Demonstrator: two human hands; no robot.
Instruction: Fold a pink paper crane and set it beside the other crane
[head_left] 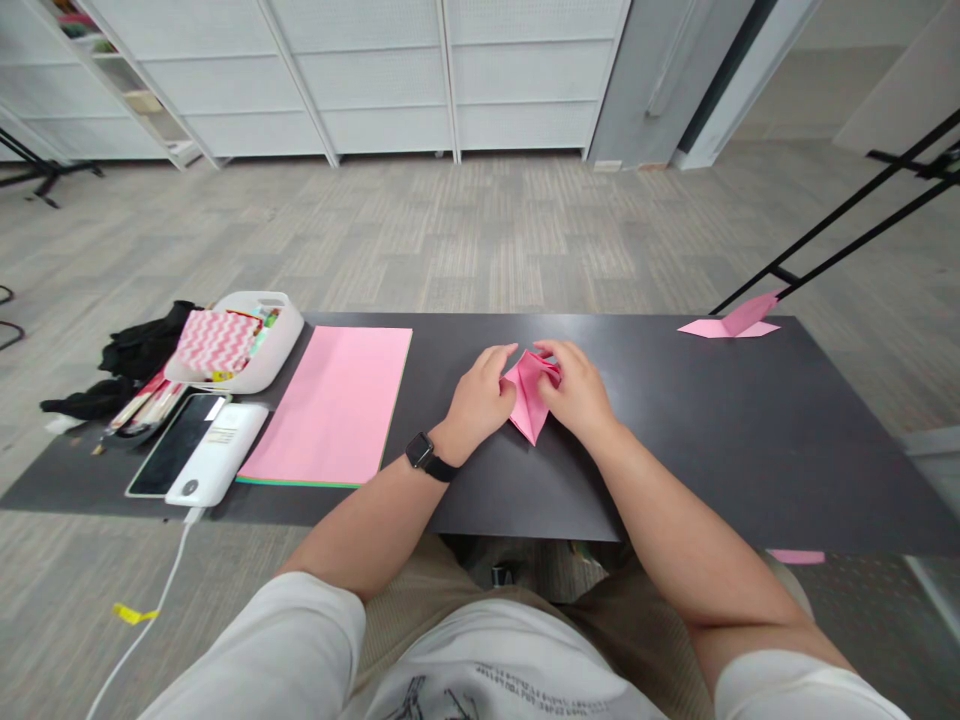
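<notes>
A small piece of folded pink origami paper (531,412) lies between my hands above the dark table, its pointed end turned toward me. My right hand (579,392) pinches its upper right side, thumb in front and fingers curled behind. On the other side, my left hand (482,395) holds the left edge with thumb and bent fingers. Part of the folds is hidden by the fingers. A black smartwatch (421,452) is strapped on my left wrist.
A stack of pink paper sheets (330,410) lies left of my hands. Beyond it are a white power bank (217,455), a phone (176,445), a white basket (281,350) and black cloth (146,345). A folded pink paper piece (731,322) stands at the far right edge.
</notes>
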